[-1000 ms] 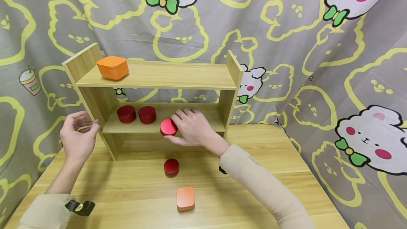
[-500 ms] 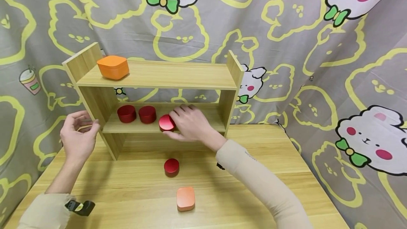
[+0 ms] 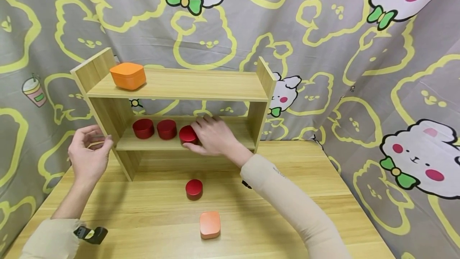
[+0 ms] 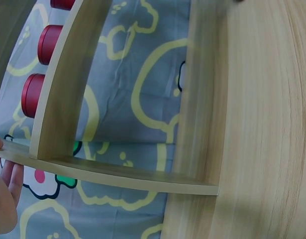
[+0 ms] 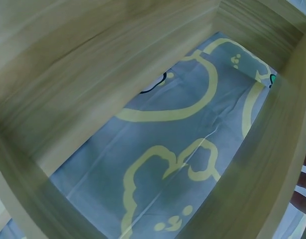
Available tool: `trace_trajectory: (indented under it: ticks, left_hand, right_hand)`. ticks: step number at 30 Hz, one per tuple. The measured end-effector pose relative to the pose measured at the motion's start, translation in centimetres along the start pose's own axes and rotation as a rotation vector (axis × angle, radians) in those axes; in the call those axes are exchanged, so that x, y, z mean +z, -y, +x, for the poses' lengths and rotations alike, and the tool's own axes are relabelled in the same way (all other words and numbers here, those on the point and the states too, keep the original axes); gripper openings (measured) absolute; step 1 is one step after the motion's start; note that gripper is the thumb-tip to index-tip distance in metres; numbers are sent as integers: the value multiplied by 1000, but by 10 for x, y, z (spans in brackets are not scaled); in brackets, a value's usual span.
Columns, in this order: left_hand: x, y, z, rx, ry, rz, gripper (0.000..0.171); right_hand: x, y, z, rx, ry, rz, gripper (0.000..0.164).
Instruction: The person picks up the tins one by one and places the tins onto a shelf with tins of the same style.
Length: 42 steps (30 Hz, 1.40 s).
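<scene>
My right hand (image 3: 215, 136) grips a round red tin (image 3: 187, 133) at the middle board's front, fingers over its right side and thumb at its front. Two more red tins (image 3: 143, 128) stand to its left on that board. With thumb and fingers on either side, my left hand (image 3: 89, 154) holds the left side panel of the wooden shelf (image 3: 201, 86); the left wrist view shows the hand (image 4: 4, 194) at that panel's edge. The right wrist view has the shelf's lower opening, red tins (image 5: 305, 180) at its edge, and my right hand out of sight.
An orange square tin (image 3: 128, 76) sits at the left of the top board. On the wooden table (image 3: 294, 195), in front of the shelf, are another red tin (image 3: 194, 190) and a lighter orange square tin (image 3: 210, 224). A patterned curtain (image 3: 323, 67) hangs behind.
My right hand has moved the red tin slightly left and back over the middle board, and the tin's tilted top has levelled. The left hand stays on the side panel.
</scene>
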<state>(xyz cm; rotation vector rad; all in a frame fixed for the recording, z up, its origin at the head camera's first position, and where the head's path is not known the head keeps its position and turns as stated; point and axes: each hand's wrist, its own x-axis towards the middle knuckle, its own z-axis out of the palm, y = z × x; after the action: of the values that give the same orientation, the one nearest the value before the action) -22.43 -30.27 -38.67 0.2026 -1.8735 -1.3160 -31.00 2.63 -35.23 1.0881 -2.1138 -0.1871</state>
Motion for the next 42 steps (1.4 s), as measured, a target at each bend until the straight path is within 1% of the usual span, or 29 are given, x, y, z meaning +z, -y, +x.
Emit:
trace_trajectory:
  ticks: [6, 12, 21, 32, 42]
  left_hand:
    - [0, -1, 0, 13, -2, 14, 35]
    - [1, 0, 0, 5, 1, -5, 36]
    - [0, 0, 0, 5, -3, 7, 35]
    - [0, 1, -1, 7, -3, 11, 35]
    - [0, 1, -1, 10, -3, 7, 35]
  right_hand:
    - [2, -2, 1, 7, 23, -3, 59]
    - [2, -2, 2, 2, 33, -18, 59]
    - [2, -2, 3, 3, 52, -29, 60]
    - [3, -1, 6, 0, 43, -25, 55]
    - [10, -3, 9, 7, 41, -45, 56]
